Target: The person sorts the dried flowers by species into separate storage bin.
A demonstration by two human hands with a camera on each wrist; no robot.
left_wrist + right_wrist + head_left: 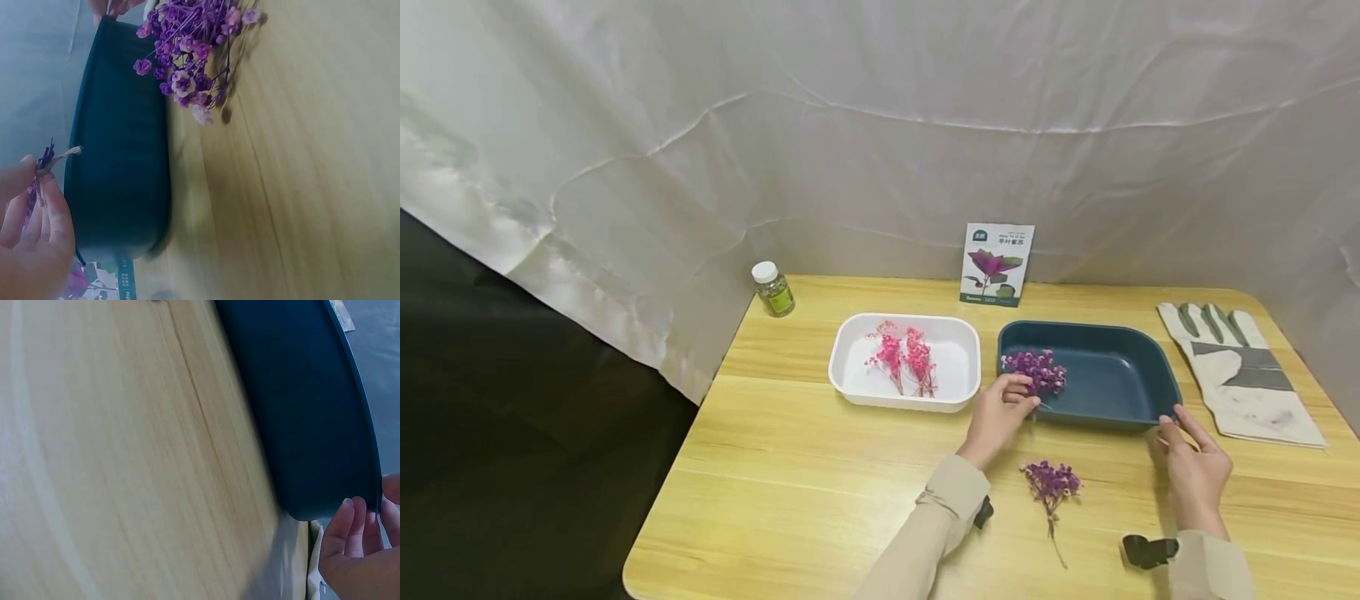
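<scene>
My left hand [1000, 417] pinches the tied stems of a purple dried-flower bunch [1040, 369], whose blossoms lie over the left end of a dark teal tray [1120, 333]. The left wrist view shows the stem ends between thumb and fingers, beside the tray wall [119, 156]. At the tray's near right corner, my right hand [1197, 467] holds the rim; in the right wrist view its fingers [359, 531] are at the corner. A second purple bunch [1051, 483] lies on the table between my forearms.
Left of the teal tray stands a white tray [842, 367] with two pink flower bunches [889, 354]. Behind are a seed packet [997, 265] and a white-capped jar [773, 290]. Work gloves [1247, 383] lie at the right of the wooden table [760, 483].
</scene>
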